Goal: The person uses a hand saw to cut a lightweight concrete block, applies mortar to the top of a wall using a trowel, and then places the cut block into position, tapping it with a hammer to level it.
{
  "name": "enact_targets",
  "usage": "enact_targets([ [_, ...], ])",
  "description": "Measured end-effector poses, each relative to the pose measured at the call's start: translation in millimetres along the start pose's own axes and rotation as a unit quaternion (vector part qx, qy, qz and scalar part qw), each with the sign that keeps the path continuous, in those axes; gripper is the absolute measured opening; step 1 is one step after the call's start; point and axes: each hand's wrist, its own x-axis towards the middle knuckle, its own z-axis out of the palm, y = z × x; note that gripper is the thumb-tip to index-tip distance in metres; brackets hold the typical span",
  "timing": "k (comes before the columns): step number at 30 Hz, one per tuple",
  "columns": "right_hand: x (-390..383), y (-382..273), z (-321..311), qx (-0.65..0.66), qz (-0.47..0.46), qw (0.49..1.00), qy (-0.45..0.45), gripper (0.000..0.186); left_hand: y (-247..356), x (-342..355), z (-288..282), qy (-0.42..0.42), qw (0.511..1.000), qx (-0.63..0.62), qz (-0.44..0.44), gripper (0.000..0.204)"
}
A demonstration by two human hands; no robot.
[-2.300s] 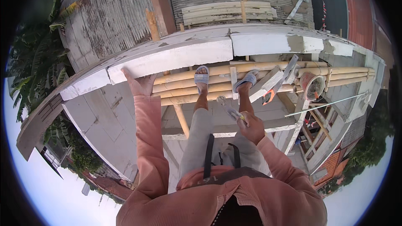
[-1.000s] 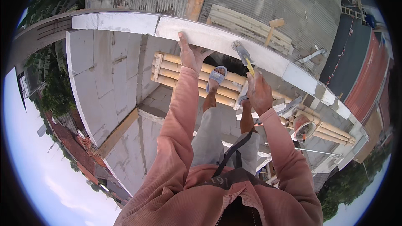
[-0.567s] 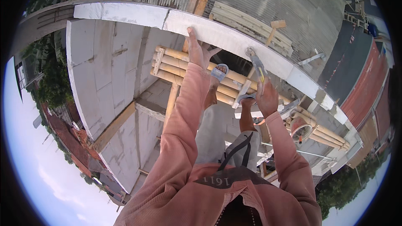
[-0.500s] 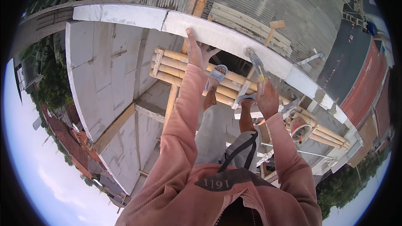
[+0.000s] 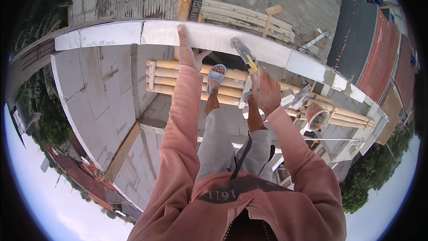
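A row of pale lightweight blocks tops the wall in front of me, and one long block (image 5: 207, 36) lies between my two hands. My left hand (image 5: 191, 56) is against this block's near side, thumb stretched up onto its top face and the other fingers spread. My right hand (image 5: 266, 90) is closed around the handle of a hammer (image 5: 243, 51) with a round grey head and some yellow on the handle. The hammer's head is at the block's top, right of my left hand; whether it touches cannot be told.
My sandalled feet (image 5: 216, 75) stand on a bamboo pole platform (image 5: 171, 72) with gaps below. A mortar-smeared bucket (image 5: 318, 117) sits on the poles at the right. Left is a tall block wall (image 5: 96, 85); beyond the top course lie corrugated roofs (image 5: 267, 0).
The whole view has shifted, so the wall and both hands sit further left. Both hands keep about the same places along the block. My right hand now covers more of my right foot.
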Motion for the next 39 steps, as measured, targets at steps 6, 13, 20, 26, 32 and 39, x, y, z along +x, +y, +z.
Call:
enact_targets([
  [6, -7.3, 7.3, 3.1, 0.019, 0.055, 0.997, -0.051, 0.025, 1.3, -5.9, 5.7, 0.002, 1.000, -0.019, 0.013, 0.103],
  [13, -2.6, -3.1, -20.2, 0.106, 0.117, 0.986, -0.062, 0.024, 2.6, -4.9, 1.0, -0.003, 1.000, -0.008, 0.018, 0.102],
  [20, -6.0, -8.0, -49.9, 0.225, 0.223, 0.946, -0.065, 0.027, 1.5, -3.1, -3.2, 0.035, 0.999, 0.006, 0.032, 0.104],
  [26, -22.9, 34.1, -18.3, 0.011, 0.126, 0.992, -0.028, 0.025, -0.6, 0.2, -4.7, 0.018, 0.999, 0.007, 0.028, 0.105],
  [32, -35.6, 64.0, -3.7, -0.020, 0.130, 0.991, -0.021, 0.028, -3.3, 2.8, -2.8, 0.026, 0.999, 0.028, 0.025, 0.109],
  [39, -36.3, 62.9, 6.3, -0.026, 0.169, 0.984, -0.048, 0.026, -1.4, -1.5, 3.1, 0.046, 0.998, 0.036, 0.034, 0.107],
])
